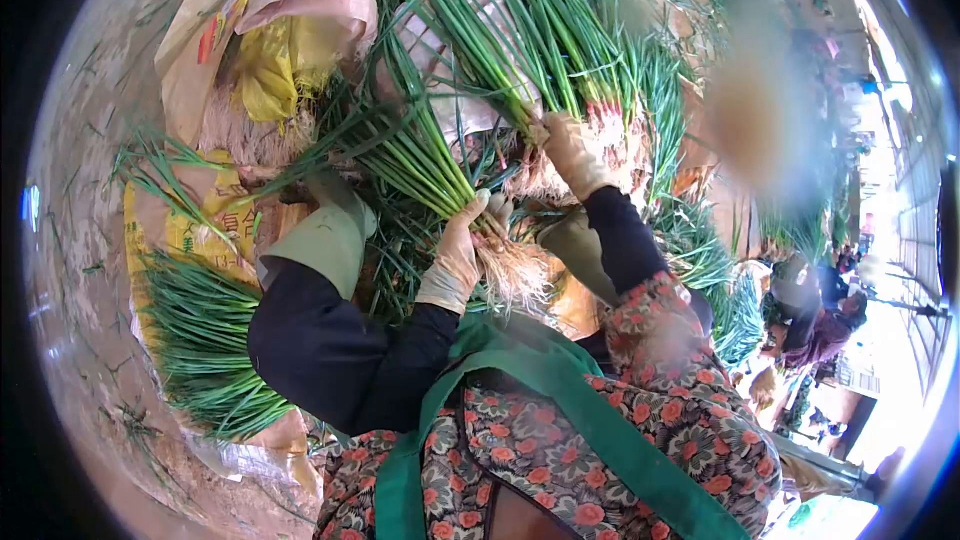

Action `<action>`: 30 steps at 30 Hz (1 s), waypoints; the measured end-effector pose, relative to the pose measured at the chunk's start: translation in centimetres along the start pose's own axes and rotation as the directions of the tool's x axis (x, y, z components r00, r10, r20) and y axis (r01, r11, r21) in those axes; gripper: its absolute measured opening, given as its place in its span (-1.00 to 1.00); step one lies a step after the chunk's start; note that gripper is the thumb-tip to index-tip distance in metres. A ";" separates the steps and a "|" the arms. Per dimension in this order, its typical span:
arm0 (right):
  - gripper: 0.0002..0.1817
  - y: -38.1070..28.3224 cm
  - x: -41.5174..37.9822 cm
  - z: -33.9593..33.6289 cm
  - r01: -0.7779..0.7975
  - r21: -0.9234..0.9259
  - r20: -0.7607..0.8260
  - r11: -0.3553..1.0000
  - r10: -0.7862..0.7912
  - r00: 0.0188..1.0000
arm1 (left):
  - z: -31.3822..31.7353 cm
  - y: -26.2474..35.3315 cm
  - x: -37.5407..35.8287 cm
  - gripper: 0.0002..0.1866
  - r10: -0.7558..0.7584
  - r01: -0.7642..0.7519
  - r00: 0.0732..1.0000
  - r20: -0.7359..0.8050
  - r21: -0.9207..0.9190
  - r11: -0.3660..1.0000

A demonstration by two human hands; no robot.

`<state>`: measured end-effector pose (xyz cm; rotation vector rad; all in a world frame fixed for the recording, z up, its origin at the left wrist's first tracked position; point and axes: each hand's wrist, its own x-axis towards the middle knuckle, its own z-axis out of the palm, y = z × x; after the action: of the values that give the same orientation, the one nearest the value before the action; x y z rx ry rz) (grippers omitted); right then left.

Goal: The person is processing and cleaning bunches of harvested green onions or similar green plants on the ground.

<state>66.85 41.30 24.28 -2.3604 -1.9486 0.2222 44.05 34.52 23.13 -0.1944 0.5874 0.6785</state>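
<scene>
My left hand (455, 260), in a pale glove, is closed round a bunch of spring onions (425, 165) just above their whitish roots (512, 270). The green tops of that bunch fan up and to the left. My right hand (575, 155), gloved too, grips the lower stems of another bunch of spring onions (490, 55) by the root end. That bunch lies against a larger pile of spring onions (570, 30) with reddish stem bases. My right fingertips are partly hidden among the stems.
A pale crate-like block (450, 60) sits behind the bunches. More spring onions (205, 340) lie on a yellow printed sack (185, 215) at left. A yellow plastic bag (268, 70) is at upper left. Another person (825, 325) is at right. Blurry spots cover part of the view.
</scene>
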 end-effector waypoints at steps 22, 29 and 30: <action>-0.76 -7.1 -6.9 4.8 -0.422 0.366 0.633 -0.829 -0.110 0.766 | -1.7 -1.6 -0.3 -0.83 0.108 -0.107 0.994 -0.004 0.089 0.990; -0.75 0.7 -9.0 6.7 0.408 0.543 0.249 0.734 -0.605 0.756 | 2.3 3.8 -2.7 -0.72 0.124 0.151 0.849 0.514 -0.460 0.875; -0.71 -0.5 -8.0 5.1 0.292 0.602 0.115 0.743 -0.443 0.889 | 2.1 3.5 -2.4 -0.71 0.111 0.087 0.887 0.448 -0.398 0.913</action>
<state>64.10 33.33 19.85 -1.5816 -2.0231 0.9679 41.22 36.67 26.28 -0.4058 -0.0237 0.8238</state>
